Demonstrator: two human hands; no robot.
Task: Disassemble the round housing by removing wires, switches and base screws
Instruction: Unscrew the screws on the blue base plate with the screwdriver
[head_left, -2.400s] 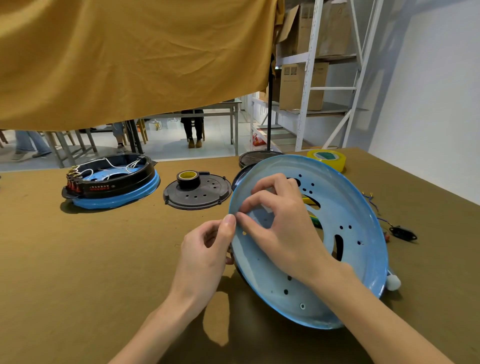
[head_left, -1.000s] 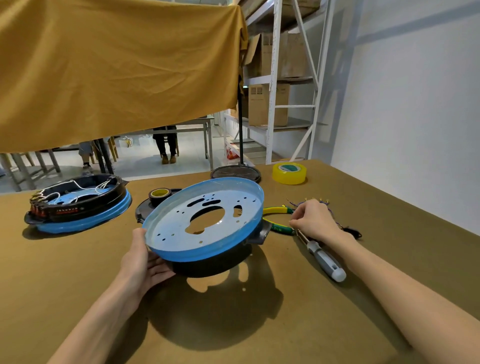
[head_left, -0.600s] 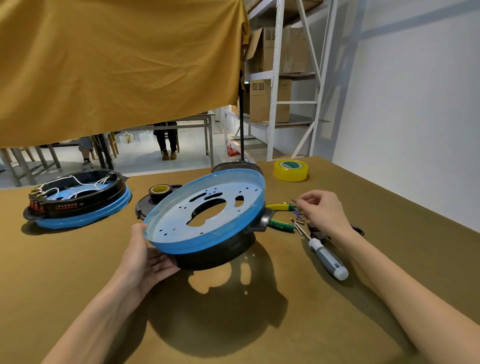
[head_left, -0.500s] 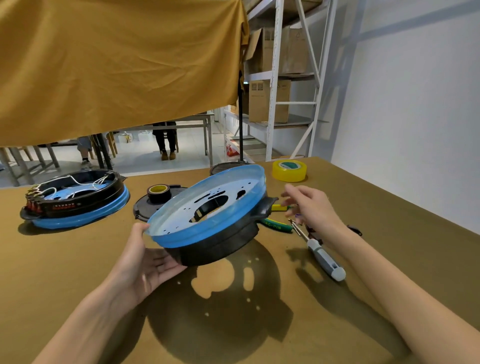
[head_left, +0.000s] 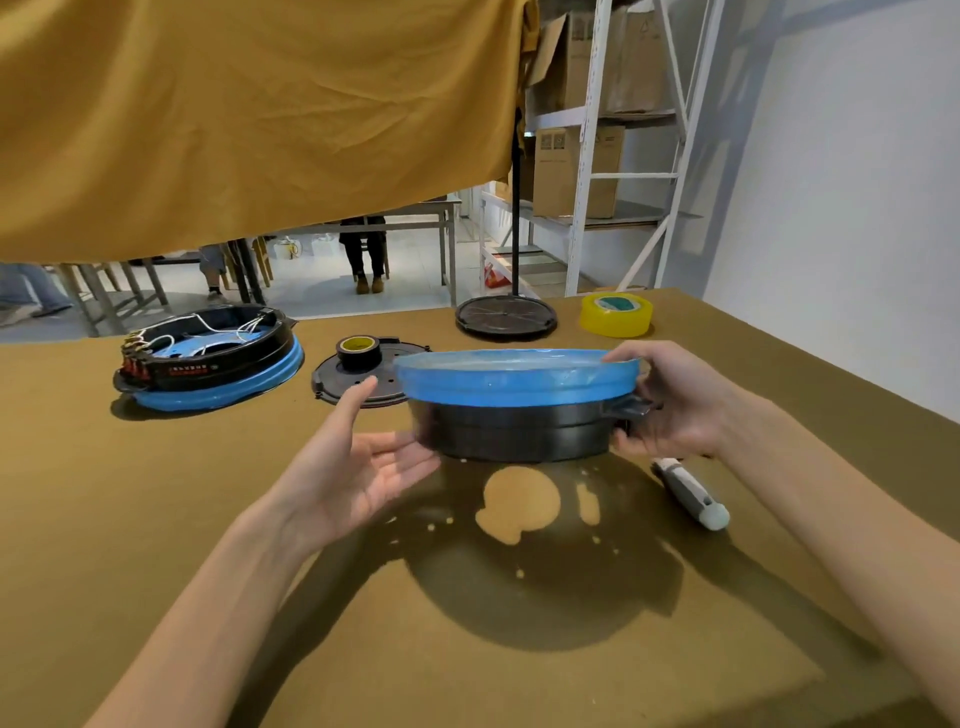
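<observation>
The round housing (head_left: 519, 410), a black ring under a blue-filmed plate, hangs level above the table between both hands. My left hand (head_left: 358, 467) lies palm up with straight fingers under its left edge. My right hand (head_left: 675, 400) grips its right side by the small black handle, thumb on the blue rim. The housing's inside is hidden from here. A screwdriver (head_left: 691, 493) with a grey handle lies on the table below my right wrist.
A second housing (head_left: 208, 358) with white wires stands at the left. A black cover plate (head_left: 358, 384) carries a small tape roll (head_left: 358, 351). A black round stand base (head_left: 506, 317) and yellow tape roll (head_left: 615, 313) sit at the back. An ochre cloth hangs overhead.
My right hand left the tools on the table and took hold of the housing's right side. The housing went from tilted to level, and my left hand slid beneath it.
</observation>
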